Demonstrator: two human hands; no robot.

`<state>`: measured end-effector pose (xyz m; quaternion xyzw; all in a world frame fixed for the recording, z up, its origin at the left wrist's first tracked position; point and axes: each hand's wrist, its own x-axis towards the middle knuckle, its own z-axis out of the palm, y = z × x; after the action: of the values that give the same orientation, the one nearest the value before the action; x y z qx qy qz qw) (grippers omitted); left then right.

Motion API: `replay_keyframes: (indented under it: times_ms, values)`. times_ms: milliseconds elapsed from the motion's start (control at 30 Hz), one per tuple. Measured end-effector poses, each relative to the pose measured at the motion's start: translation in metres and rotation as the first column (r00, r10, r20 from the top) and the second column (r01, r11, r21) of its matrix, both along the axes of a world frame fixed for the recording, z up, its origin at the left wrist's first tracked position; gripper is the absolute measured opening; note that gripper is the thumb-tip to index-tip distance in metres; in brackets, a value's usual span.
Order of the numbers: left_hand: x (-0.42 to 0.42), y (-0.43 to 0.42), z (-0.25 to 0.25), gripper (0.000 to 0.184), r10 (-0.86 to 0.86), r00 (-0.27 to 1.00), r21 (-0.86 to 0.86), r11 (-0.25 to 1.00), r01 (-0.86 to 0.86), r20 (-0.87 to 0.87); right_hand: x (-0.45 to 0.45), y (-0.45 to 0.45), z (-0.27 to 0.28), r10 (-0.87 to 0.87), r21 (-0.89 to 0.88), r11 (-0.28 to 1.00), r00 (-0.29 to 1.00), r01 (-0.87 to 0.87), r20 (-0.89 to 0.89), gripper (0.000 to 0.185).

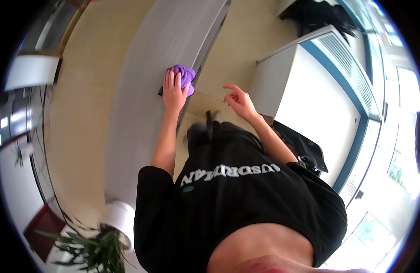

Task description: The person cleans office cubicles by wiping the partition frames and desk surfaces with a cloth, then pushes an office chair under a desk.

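Note:
My left hand lies over a bunched purple cloth, with its fingers laid across the cloth. The cloth rests along the right edge of a long grey tabletop, part of it at the very edge. A small dark thing shows beside my left wrist; its kind is hard to make out. Off the table to the right, my right hand hangs in the air with nothing in it. Its index finger points out and the other fingers are loosely bent.
To the right stands a white cabinet with blue-green trim and a vent grille. A black chair is beside my right arm. Near the table's lower end is a white pot with a leafy plant. Dark clothing lies at the upper right.

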<state>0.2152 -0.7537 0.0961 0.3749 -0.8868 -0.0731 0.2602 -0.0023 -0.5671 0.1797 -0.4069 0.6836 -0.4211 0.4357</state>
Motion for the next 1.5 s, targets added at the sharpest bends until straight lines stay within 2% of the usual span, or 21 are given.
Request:
replay_keyframes:
  times_ms: [100, 167, 233, 333, 433, 467, 533, 600, 633, 700, 767, 867, 933, 967, 1000, 1133, 1233, 1300, 1333, 1433, 1500]
  values:
    - [0.063, 0.038, -0.011, 0.060, 0.138, 0.990, 0.102, 0.985, -0.140, 0.022, 0.006, 0.001, -0.055, 0.309, 0.125, 0.947, 0.945, -0.295, -0.112, 0.031]
    - [0.112, 0.061, -0.017, 0.061, 0.413, 0.910, 0.202, 0.889, -0.412, 0.040, 0.003, -0.002, -0.076, 0.394, 0.183, 0.910, 0.912, -0.371, -0.113, 0.028]
    - [0.179, 0.089, -0.035, 0.063, 0.690, 0.707, 0.112, 0.699, -0.706, 0.154, -0.001, -0.010, -0.088, 0.506, 0.320, 0.825, 0.861, -0.465, -0.051, 0.028]
    - [0.267, 0.102, -0.034, 0.067, 0.947, 0.305, 0.079, 0.298, -0.951, 0.100, -0.019, -0.026, -0.122, 0.519, 0.338, 0.806, 0.855, -0.486, -0.010, 0.029]
    - [0.338, 0.071, -0.056, 0.072, 0.965, -0.191, -0.059, -0.183, -0.981, 0.183, -0.048, -0.055, -0.143, 0.480, 0.379, 0.811, 0.877, -0.447, 0.008, 0.028]
    - [0.330, 0.051, -0.054, 0.072, 0.961, -0.199, -0.051, -0.193, -0.980, 0.192, -0.060, -0.067, -0.142, 0.362, 0.408, 0.846, 0.932, -0.343, 0.034, 0.027]
    - [0.307, -0.010, -0.035, 0.073, 0.976, -0.112, 0.066, -0.126, -0.990, 0.186, -0.082, -0.080, -0.131, 0.247, 0.458, 0.853, 0.967, -0.249, 0.065, 0.025]
    - [0.271, -0.081, -0.057, 0.068, 0.980, 0.144, 0.020, 0.142, -0.990, 0.139, -0.102, -0.102, -0.128, -0.070, 0.404, 0.915, 0.978, -0.016, 0.197, 0.024]
    - [0.238, -0.119, -0.063, 0.063, 0.944, 0.276, -0.024, 0.285, -0.958, 0.181, -0.111, -0.108, -0.128, -0.078, 0.407, 0.913, 0.977, -0.010, 0.200, 0.024]
    - [0.154, -0.188, -0.067, 0.055, 0.846, 0.532, -0.088, 0.533, -0.842, 0.038, -0.128, -0.111, -0.129, -0.172, 0.388, 0.916, 0.973, 0.101, 0.153, 0.023]
    - [0.052, -0.235, -0.037, 0.051, 0.728, 0.684, -0.041, 0.686, -0.727, 0.052, -0.137, -0.105, -0.132, -0.225, 0.387, 0.909, 0.965, 0.157, 0.137, 0.022]
    - [-0.059, -0.292, -0.046, 0.047, 0.531, 0.846, -0.250, 0.815, -0.523, -0.041, -0.143, -0.092, -0.131, -0.259, 0.410, 0.892, 0.958, 0.189, 0.122, 0.022]
    - [-0.122, -0.310, -0.031, 0.041, 0.373, 0.928, -0.154, 0.916, -0.371, -0.015, -0.140, -0.078, -0.117, -0.319, 0.471, 0.846, 0.945, 0.252, 0.067, 0.021]
    - [-0.148, -0.316, -0.043, 0.039, 0.243, 0.962, -0.191, 0.946, -0.264, -0.125, -0.141, -0.054, -0.132, -0.322, 0.360, 0.900, 0.931, 0.246, 0.169, 0.022]
    - [-0.190, -0.321, -0.043, 0.040, 0.136, 0.976, -0.162, 0.973, -0.164, -0.171, -0.149, -0.046, -0.127, -0.270, 0.342, 0.906, 0.963, 0.248, 0.018, 0.023]
    - [-0.285, -0.298, -0.042, 0.045, -0.016, 1.000, -0.142, 0.990, 0.019, 0.020, -0.183, -0.032, -0.103, -0.429, 0.331, 0.843, 0.901, 0.424, -0.062, 0.030]
    - [-0.316, -0.271, -0.042, 0.036, -0.221, 0.975, -0.065, 0.973, 0.220, -0.013, -0.207, -0.006, -0.094, -0.609, 0.311, 0.755, 0.793, 0.577, 0.006, 0.044]
    - [-0.316, -0.255, -0.042, 0.036, -0.258, 0.964, 0.054, 0.964, 0.262, -0.065, -0.228, 0.009, -0.088, -0.776, 0.262, 0.617, 0.629, 0.742, 0.044, 0.062]
    - [-0.315, -0.250, -0.043, 0.037, -0.268, 0.961, 0.082, 0.958, 0.273, -0.073, -0.237, 0.019, -0.092, -0.773, 0.216, 0.624, 0.633, 0.751, 0.031, 0.083]
    - [-0.326, -0.231, -0.030, 0.039, -0.318, 0.946, 0.169, 0.931, 0.324, -0.063, -0.277, 0.022, -0.051, -0.745, 0.327, 0.664, 0.636, 0.673, 0.201, 0.095]
    - [-0.348, -0.225, -0.018, 0.035, -0.383, 0.924, 0.244, 0.895, 0.373, -0.006, -0.335, 0.019, -0.018, -0.605, 0.237, 0.786, 0.789, 0.571, 0.104, 0.103]
